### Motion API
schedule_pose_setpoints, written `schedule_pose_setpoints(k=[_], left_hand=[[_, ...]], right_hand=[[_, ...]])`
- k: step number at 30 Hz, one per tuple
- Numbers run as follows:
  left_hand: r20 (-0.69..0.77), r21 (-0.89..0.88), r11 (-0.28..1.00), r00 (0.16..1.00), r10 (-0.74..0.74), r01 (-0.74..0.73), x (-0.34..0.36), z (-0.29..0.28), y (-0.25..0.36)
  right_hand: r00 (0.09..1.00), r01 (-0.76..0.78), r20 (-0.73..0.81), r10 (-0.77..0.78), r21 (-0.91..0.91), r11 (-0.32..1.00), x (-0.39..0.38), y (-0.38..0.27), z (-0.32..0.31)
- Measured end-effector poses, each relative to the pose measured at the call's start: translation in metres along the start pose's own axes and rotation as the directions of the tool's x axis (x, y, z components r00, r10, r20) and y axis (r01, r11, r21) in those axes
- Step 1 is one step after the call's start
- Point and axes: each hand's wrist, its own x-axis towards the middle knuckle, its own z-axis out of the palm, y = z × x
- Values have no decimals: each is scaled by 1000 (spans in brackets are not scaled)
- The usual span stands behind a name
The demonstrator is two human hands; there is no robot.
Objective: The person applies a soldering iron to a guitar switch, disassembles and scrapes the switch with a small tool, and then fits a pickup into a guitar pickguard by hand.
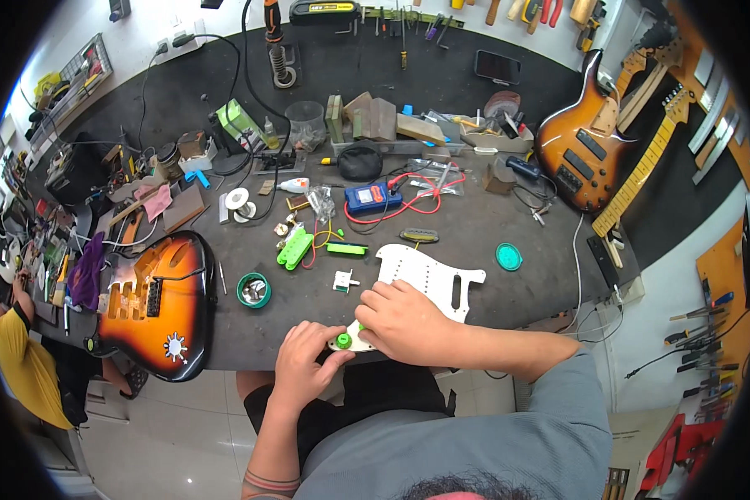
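Note:
A white guitar pickguard (pixel 409 271) lies at the bench's near edge, its narrow end toward me. My left hand (pixel 302 365) grips that end, with thumb and fingers on either side of a green control knob (pixel 343 341). Over the pickguard, my right hand (pixel 404 323) has its fingers curled down around a second green knob, which is mostly hidden. Just beyond lie a white switch (pixel 345 281), a green pickup cover (pixel 295 249) with wires, another green-topped pickup (pixel 347 248) and a dark oval part (pixel 418 236). A green bowl (pixel 253 290) holds small metal parts.
A sunburst guitar body (pixel 160 304) rests at the left, and a sunburst bass (pixel 590 146) stands at the right. A blue meter (pixel 372 198) with red leads sits mid-bench. The green lid (pixel 508 257) lies right of the pickguard. A person in yellow (pixel 29 367) is at far left.

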Motion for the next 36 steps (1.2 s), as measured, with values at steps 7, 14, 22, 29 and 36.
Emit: schedule_pose_setpoints(k=[7,14,22,29,36], left_hand=[[12,4,1000,1000,14,-14,2,-2,0],[10,-4,1000,1000,-1,1,1,-5,1],[87,-6,998,995,-55,55,-3,-6,-3],[98,-62,994,992,-82,89,2,-11,-3],[150,-118,986,984,-95,113,10,-14,-8]], right_hand=[[990,-25,-143,22,-20,999,-3,-1,10],[994,-15,-106,8,-69,997,-2,-7,14],[981,-59,-177,76,101,993,25,32,-2],[679,-333,-503,534,437,835,143,205,-61],[420,-735,-770,480,21,678,257,333,-139]])
